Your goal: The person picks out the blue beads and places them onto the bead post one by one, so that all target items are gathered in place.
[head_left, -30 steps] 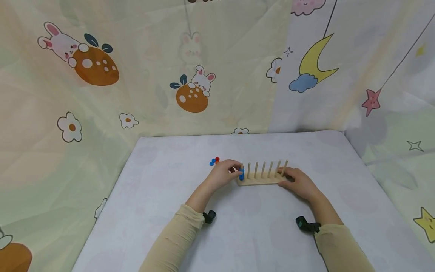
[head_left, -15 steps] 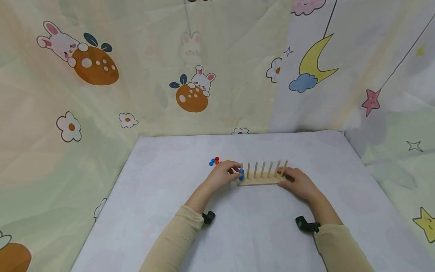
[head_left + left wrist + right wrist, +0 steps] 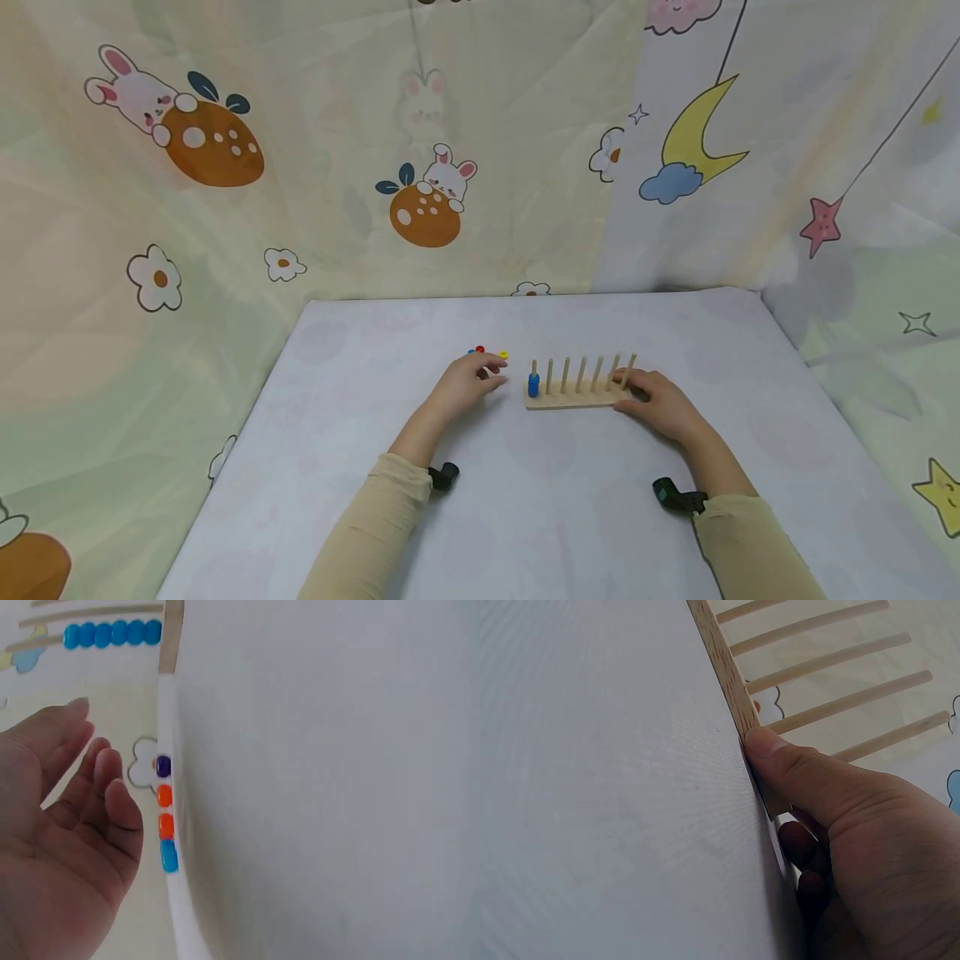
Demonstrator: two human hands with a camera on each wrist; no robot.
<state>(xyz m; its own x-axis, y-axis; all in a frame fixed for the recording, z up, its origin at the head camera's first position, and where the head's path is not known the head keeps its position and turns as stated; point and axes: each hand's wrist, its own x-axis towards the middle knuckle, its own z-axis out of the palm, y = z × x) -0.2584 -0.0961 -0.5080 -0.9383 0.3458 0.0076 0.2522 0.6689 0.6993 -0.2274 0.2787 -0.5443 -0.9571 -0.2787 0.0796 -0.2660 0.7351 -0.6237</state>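
Observation:
A wooden pegboard (image 3: 577, 401) with a row of upright pegs stands on the table. Several blue beads (image 3: 112, 634) are stacked on its leftmost peg; the other pegs are bare. My right hand (image 3: 662, 403) grips the right end of the base, thumb on the front edge in the right wrist view (image 3: 855, 802). Left of the board, my left hand (image 3: 459, 387) is held in the air with loosely bent fingers and nothing between them. Behind it lie loose beads, among them a red bead (image 3: 480, 349) and a yellow bead (image 3: 503, 355); the hand partly hides them.
The left wrist view shows a dark purple bead (image 3: 163, 766), orange beads (image 3: 165, 796) and a blue bead (image 3: 169, 856) on the tabletop. A white cloth covers the table (image 3: 555, 500). A patterned fabric backdrop (image 3: 525, 167) rises behind it and at both sides.
My left hand has let go at the leftmost peg and moved left, away from the board towards the loose beads. The blue beads stay on that peg. My right hand has kept its place.

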